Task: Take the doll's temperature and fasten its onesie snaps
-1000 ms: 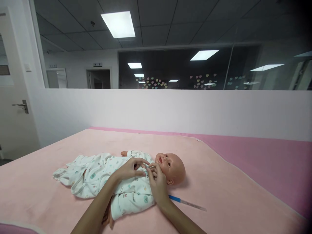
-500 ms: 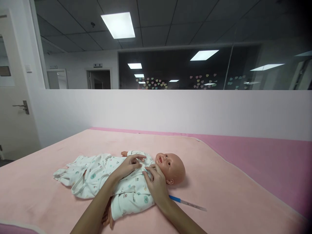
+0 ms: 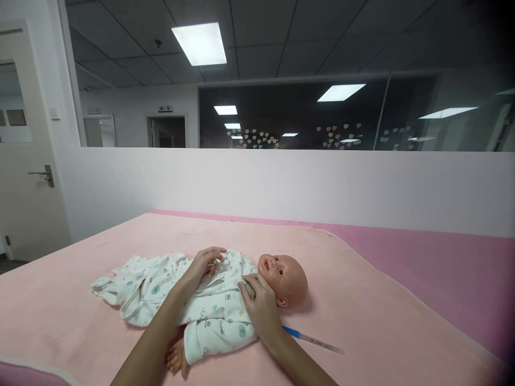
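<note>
A baby doll (image 3: 286, 279) lies on its back, head to the right, in a white printed shirt (image 3: 213, 305) and matching trousers (image 3: 155, 289). Over the far side of its chest, my left hand (image 3: 206, 264) has its fingers curled at the shirt front, apparently on the cloth; the fingertips are partly hidden. Near the doll's collar, my right hand (image 3: 260, 300) pinches a bunched bit of the shirt between thumb and fingers. The shirt front shows a loose fold between my hands. The doll's near hand (image 3: 176, 359) sticks out of its sleeve, beside my left forearm.
A slim stick with a blue end and clear shaft (image 3: 317, 341) lies right of my right forearm, which partly covers it. A peach sheet (image 3: 382, 316) spreads over the pink mat (image 3: 442, 268). Behind rises a low white wall (image 3: 281, 185) with glass above; a door (image 3: 30, 177) stands at left.
My left hand has moved left and slightly up from the middle of the doll's chest, its fingers now more curled. My right hand stays near the collar. The view has shifted slightly.
</note>
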`<state>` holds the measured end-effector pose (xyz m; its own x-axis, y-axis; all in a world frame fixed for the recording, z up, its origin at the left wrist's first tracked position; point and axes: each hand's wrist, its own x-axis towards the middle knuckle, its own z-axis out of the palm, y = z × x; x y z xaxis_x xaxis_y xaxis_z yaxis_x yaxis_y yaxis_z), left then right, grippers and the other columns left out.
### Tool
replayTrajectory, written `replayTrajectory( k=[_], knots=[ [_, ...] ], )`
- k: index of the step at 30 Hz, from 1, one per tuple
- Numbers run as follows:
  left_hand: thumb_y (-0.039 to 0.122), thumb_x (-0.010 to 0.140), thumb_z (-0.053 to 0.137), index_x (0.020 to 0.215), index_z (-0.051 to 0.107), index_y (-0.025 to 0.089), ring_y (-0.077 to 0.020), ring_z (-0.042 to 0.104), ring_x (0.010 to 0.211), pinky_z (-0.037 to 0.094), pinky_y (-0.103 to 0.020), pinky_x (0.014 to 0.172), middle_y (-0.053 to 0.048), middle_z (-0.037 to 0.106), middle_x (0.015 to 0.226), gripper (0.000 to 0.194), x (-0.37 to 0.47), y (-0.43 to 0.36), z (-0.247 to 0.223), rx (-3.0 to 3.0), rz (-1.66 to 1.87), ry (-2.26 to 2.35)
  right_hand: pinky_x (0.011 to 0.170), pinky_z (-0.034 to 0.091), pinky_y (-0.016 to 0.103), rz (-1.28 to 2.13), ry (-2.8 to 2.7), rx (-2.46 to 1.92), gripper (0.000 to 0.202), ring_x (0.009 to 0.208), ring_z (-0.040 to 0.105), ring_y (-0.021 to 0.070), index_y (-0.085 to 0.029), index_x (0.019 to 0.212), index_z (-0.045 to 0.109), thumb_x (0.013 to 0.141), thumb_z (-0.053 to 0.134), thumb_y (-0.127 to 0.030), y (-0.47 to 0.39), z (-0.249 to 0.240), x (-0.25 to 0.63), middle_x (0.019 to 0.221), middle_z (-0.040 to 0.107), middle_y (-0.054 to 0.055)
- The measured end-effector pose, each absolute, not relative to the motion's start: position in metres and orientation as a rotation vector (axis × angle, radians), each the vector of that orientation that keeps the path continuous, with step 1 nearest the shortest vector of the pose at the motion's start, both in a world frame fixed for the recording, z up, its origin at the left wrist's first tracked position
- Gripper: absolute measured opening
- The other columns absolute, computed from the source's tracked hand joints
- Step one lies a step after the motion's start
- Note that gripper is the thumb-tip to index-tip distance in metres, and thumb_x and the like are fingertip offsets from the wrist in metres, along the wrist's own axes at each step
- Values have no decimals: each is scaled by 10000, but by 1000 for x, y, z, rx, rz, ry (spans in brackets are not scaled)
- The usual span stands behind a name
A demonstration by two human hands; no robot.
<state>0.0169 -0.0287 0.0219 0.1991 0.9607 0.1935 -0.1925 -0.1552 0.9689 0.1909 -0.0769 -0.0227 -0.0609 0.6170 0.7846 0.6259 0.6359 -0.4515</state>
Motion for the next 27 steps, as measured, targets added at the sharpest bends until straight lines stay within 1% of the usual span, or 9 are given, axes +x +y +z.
replayTrajectory(
  k=[4,9,11,14,16,20,23,25,27],
  knots=[
    [340,673,630,873,643,127,-59,374,507,238,-178,443,-8,534,639,293,8,-44,28,1622,937,944,531,393,226,-47,-1743,-1052,91,545,485,113,-178,756,539,794,464,-213,-75,-22,192,698,559,16],
    [315,630,686,851,654,126,-111,492,651,362,-205,592,-32,583,695,292,-5,-45,26,1673,855,814,477,360,208,-14,-1690,-1057,112,469,437,95,-179,713,510,773,416,-167,-74,-25,194,581,511,-15],
    [296,620,697,832,665,124,-123,510,674,382,-222,639,-35,589,683,275,-5,-44,24,1676,852,798,501,382,208,11,-1643,-1034,141,491,457,96,-175,755,522,776,386,-147,-76,-25,195,631,538,-5],
    [266,617,697,812,673,123,-108,499,639,372,-212,611,-26,584,661,243,-4,-44,23,1669,883,797,602,429,215,-17,-1731,-911,213,715,560,125,-178,895,545,801,359,-133,-80,-20,192,916,596,51],
    [252,620,689,806,669,123,-98,485,616,353,-202,578,-20,575,648,228,-3,-45,23,1649,894,773,653,433,212,-72,-1906,-834,239,832,572,134,-197,969,550,821,370,-143,-83,-14,186,1009,589,50],
    [235,623,670,800,645,114,-60,396,522,262,-181,475,-1,531,613,216,-6,-44,23,1586,909,766,598,395,209,-179,-2099,-917,183,711,567,121,-213,937,561,819,423,-187,-84,-4,168,844,603,19],
    [217,619,650,782,629,110,-43,333,488,218,-182,454,18,479,597,196,-8,-41,22,1536,918,762,549,350,211,-227,-2067,-1001,133,652,530,116,-194,866,548,786,443,-183,-83,-5,160,797,567,17],
    [218,618,645,792,625,115,-42,326,484,213,-183,454,26,462,594,203,-8,-39,21,1528,920,763,529,325,216,-249,-2069,-1010,112,619,498,112,-183,837,535,771,445,-183,-83,-8,159,789,544,21],
    [235,632,646,817,625,123,-47,349,498,217,-183,457,18,492,620,217,-7,-39,22,1554,910,763,512,304,222,-260,-2083,-1009,92,590,466,108,-175,809,521,764,442,-188,-83,-10,161,780,523,24]
  ],
)
